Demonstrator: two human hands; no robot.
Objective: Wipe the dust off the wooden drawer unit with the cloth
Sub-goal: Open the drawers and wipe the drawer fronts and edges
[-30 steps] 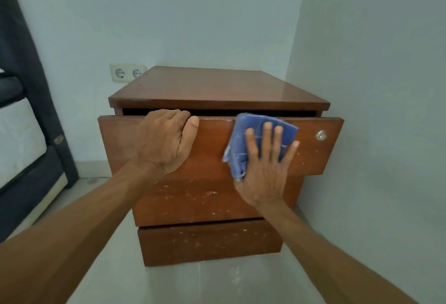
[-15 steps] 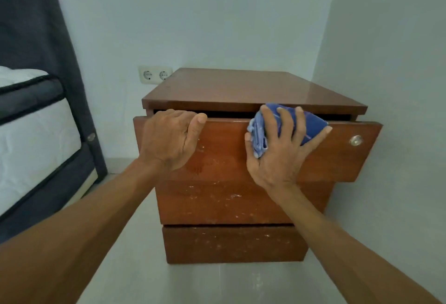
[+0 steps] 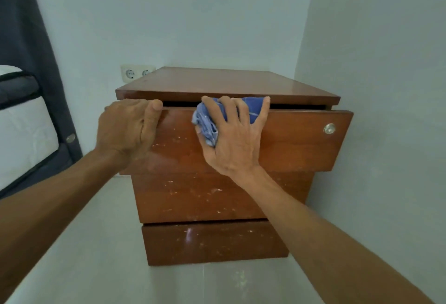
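Note:
The wooden drawer unit (image 3: pixel 212 197) stands in the room's corner, its three fronts speckled with pale dust. Its top drawer (image 3: pixel 296 144) is pulled partly out. My left hand (image 3: pixel 128 129) grips the top edge of that drawer at its left end, fingers curled over it. My right hand (image 3: pixel 235 137) presses a bunched blue cloth (image 3: pixel 207 122) against the drawer front, with fingers spread and their tips hooked over the top edge. A round metal lock (image 3: pixel 329 129) sits at the drawer's right end.
A white wall (image 3: pixel 386 110) runs close along the unit's right side. A double socket (image 3: pixel 135 73) is on the back wall behind the unit. A bed with a white mattress (image 3: pixel 21 134) and dark frame stands at the left. The floor (image 3: pixel 108 255) is pale tile.
My right hand slid the cloth up the drawer front and to the left, and the cloth bunched under my palm. The left hand kept its grip. The view shifted left.

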